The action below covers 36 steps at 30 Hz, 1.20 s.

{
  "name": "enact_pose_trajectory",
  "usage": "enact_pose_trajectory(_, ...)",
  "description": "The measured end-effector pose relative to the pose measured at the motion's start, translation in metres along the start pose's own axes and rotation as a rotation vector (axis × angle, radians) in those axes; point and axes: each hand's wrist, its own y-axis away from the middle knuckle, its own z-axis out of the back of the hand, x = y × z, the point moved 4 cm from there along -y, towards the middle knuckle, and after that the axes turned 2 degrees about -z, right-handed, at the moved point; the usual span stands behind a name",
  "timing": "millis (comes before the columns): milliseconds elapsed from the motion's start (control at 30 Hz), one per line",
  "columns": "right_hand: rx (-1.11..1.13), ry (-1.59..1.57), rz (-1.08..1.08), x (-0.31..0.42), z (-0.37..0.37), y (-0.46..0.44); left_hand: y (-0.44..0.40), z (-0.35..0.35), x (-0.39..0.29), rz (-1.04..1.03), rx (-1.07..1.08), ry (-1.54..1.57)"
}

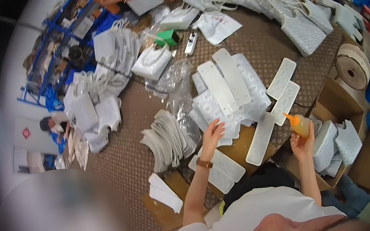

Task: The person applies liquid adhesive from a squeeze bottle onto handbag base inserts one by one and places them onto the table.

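Observation:
My right hand [302,145] is wrapped round a squeeze bottle [301,126] with an orange nozzle and yellowish contents, its tip pointing up and left. My left hand [213,136] has its fingers stretched out and apart, beside a pile of white quilted panels [251,80]; whether it touches them I cannot tell. Two plain white strips [223,84] lie on top of that pile. Between my hands, overlapping white rounded strips [264,137] run diagonally across the table. Below my left hand are more white patterned pieces [223,169].
A stack of curved white pieces [167,139] stands left of my hands. An open cardboard box [334,99] with white bags [328,145] is at the right, near a tape roll [352,68]. White handbags [268,2] line the far side. Other people work at the far edge and left.

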Motion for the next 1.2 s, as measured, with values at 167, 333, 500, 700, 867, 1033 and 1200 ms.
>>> enact_pose_trajectory(167, 0.075, 0.132, -0.127, -0.030, -0.048, -0.022, 0.114, 0.149, 0.111, -0.029, -0.482, -0.102)
enact_pose_trajectory(333, 0.163, 0.212, -0.247, -0.080, -0.084, -0.021, 0.227, 0.206, 0.104, 0.181, -0.958, 0.145)
enact_pose_trajectory(500, 0.300, 0.265, -0.525, -0.134, -0.097, -0.022, 0.287, 0.286, 0.192, 0.053, -1.213, -0.430)
enact_pose_trajectory(700, 0.237, 0.324, -0.547, -0.166, -0.101, -0.024, 0.283, 0.328, 0.197, 0.585, -1.404, -0.936)
enact_pose_trajectory(867, 0.198, 0.342, -0.522, -0.168, -0.099, -0.028, 0.306, 0.338, 0.232, 1.068, -1.339, -0.635)
enact_pose_trajectory(1033, 0.160, 0.312, -0.428, -0.155, -0.099, -0.030, 0.336, 0.335, 0.228, 0.518, -1.410, -0.659)
enact_pose_trajectory(1200, 0.111, 0.361, -0.263, -0.131, -0.108, -0.023, 0.329, 0.319, 0.162, 0.059, -1.419, -0.364)
